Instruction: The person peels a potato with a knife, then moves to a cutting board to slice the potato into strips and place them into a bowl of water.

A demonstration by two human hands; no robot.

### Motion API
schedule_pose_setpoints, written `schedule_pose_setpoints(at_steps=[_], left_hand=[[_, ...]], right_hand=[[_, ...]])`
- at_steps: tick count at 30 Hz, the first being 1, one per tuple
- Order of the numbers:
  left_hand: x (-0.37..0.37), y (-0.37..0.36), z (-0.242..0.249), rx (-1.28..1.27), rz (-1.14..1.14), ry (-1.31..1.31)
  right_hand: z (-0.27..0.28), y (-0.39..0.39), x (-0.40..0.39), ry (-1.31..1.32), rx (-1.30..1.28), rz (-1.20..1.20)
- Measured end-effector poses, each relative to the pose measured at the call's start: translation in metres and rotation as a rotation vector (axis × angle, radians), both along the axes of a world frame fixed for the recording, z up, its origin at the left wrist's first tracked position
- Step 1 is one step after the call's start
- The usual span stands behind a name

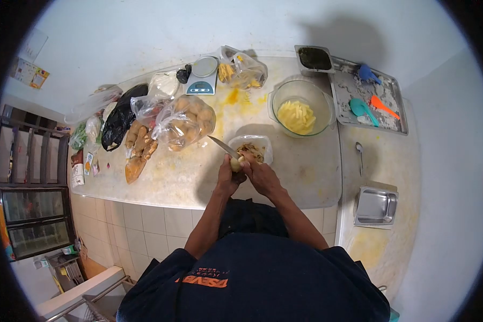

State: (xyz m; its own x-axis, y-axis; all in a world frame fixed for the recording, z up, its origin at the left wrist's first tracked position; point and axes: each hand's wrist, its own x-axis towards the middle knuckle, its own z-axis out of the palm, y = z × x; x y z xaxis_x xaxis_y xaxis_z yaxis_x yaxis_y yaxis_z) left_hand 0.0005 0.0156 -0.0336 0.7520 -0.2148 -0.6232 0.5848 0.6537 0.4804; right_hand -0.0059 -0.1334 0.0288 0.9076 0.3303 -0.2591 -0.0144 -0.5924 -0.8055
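Observation:
Close to the table's front edge, my left hand grips a pale peeled potato. My right hand is closed around a knife, its blade pointing up and to the left past the potato; the handle is hidden in the fingers. Right behind my hands sits a white plastic bag or lined container with brown peelings in it. Farther back to the right, a clear glass bowl holds pale yellow cut potato sticks.
A plastic bag of potatoes, ginger-like roots and a black bag lie left. A kitchen scale stands at the back. On the right are a metal tray with coloured scoops, a spoon and a steel pan.

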Motion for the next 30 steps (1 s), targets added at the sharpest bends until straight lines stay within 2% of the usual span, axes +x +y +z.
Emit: schedule_pose_setpoints(at_steps=[1, 5, 8, 10, 12, 14, 17, 20, 23, 26, 30], left_hand=[[0.000, -0.004, 0.013, 0.047, 0.051, 0.048], [0.001, -0.001, 0.017, 0.076, 0.023, 0.017], [0.001, 0.006, 0.015, 0.047, -0.023, -0.012], [0.000, 0.010, 0.015, -0.009, -0.077, -0.052], [0.001, 0.013, 0.020, -0.032, -0.077, -0.052], [0.005, 0.014, 0.024, -0.048, -0.035, -0.071], [0.005, 0.010, 0.020, -0.034, 0.050, -0.104], [0.004, 0.008, 0.020, 0.041, 0.079, -0.173], [0.001, 0.010, 0.005, 0.063, 0.060, -0.261], [0.003, 0.011, -0.003, 0.050, 0.059, -0.291], [-0.001, 0.007, 0.009, 0.106, 0.091, -0.301]], right_hand=[[0.001, 0.004, 0.001, -0.005, 0.000, -0.018], [-0.022, 0.019, 0.008, -0.144, 0.068, -0.097], [-0.022, 0.028, 0.013, -0.031, 0.079, -0.182], [-0.035, 0.024, 0.019, -0.268, 0.138, -0.209], [-0.039, 0.015, 0.020, -0.240, 0.170, -0.240], [-0.031, 0.001, 0.025, 0.036, 0.171, -0.263], [-0.042, -0.007, 0.020, -0.043, 0.110, -0.275], [-0.018, -0.008, 0.013, 0.073, 0.110, -0.310], [-0.011, -0.004, 0.001, -0.106, 0.149, -0.222], [-0.007, 0.004, -0.009, -0.168, 0.092, -0.145], [-0.002, 0.008, -0.013, -0.115, 0.098, -0.096]])
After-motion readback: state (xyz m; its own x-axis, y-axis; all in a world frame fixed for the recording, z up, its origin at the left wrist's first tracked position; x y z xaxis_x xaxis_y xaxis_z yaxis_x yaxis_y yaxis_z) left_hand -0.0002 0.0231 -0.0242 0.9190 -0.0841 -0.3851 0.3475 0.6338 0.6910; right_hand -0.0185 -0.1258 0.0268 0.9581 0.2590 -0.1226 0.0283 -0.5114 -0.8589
